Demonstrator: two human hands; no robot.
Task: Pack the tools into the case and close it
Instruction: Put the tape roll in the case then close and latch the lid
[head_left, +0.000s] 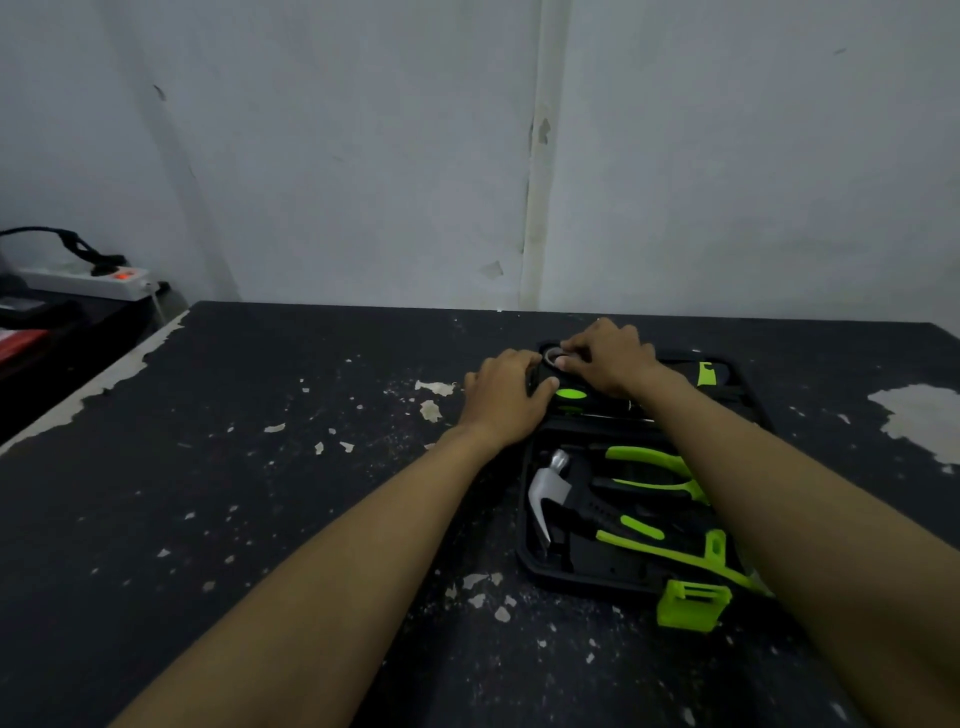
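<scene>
A person's two bare arms reach across a black, paint-chipped table (260, 467) to an open black tool case (540, 566) lying right of centre, near the far edge and a scuffed white wall (363, 156). Both hands work at the case's far left corner. The left hand (504, 400) rests over the corner with its thumb against a black tool marked by a green oval (570, 394); whether its fingers clamp anything cannot be told. The right hand (608, 358) has its fingertips pinched together on a small round ring (550, 356) seated there. In the near half of the case lie a hammer (550, 493) with a silver head at the left, green-handled pliers (654, 470) beyond it, and another green-handled tool (675, 556) along the near edge. A green latch (691, 605) sticks out from the case's near side. At far left, on a separate surface, sits a white power strip (88, 280) with a lit red switch.
</scene>
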